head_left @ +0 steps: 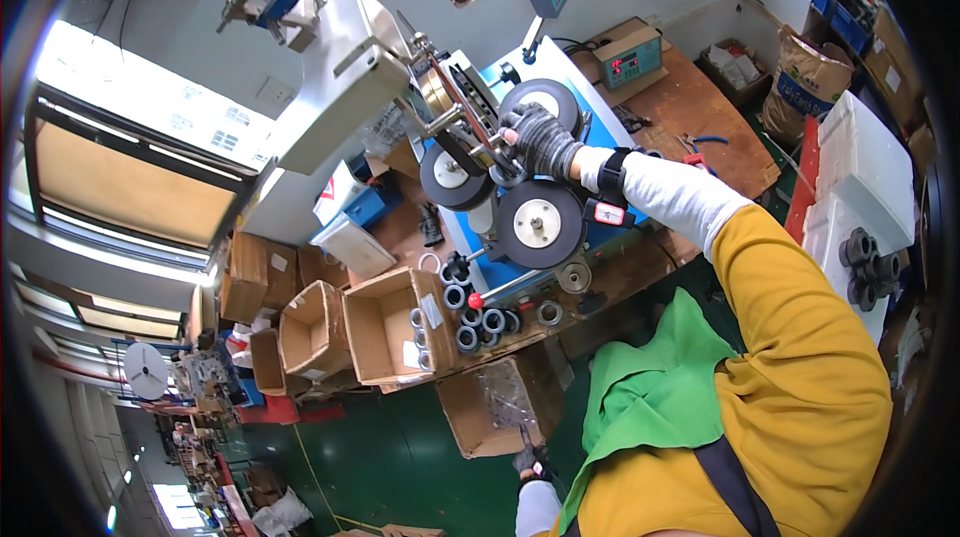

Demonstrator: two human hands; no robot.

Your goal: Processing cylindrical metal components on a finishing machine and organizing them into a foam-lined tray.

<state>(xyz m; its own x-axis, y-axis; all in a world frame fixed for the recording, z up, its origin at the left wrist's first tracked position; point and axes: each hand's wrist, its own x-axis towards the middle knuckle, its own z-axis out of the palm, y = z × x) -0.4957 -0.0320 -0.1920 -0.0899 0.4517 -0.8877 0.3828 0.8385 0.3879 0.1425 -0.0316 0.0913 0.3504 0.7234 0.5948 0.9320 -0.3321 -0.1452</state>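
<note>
My right hand (546, 140), in a grey knitted glove with a bare fingertip showing, reaches into the middle of a winding-type machine with several black wheels. Its fingers are curled at the metal centre; what they hold is hidden. Around it are a front black wheel (541, 225), a left black wheel (455, 177) and a rear black wheel (543, 105). Low in the picture, my left hand (531, 456), also gloved, hangs beside an open cardboard box (462, 415) with clear plastic inside. One finger is stretched out, and nothing shows in that hand.
Several grey rings (466, 339) lie along the bench's front edge, beside a large cardboard box (375, 330). A red-knobbed lever (475, 302) juts from the machine. Behind stands a control box (630, 62) with a lit display. Blue-handled pliers (708, 140) and white foam boxes (860, 177) are at right.
</note>
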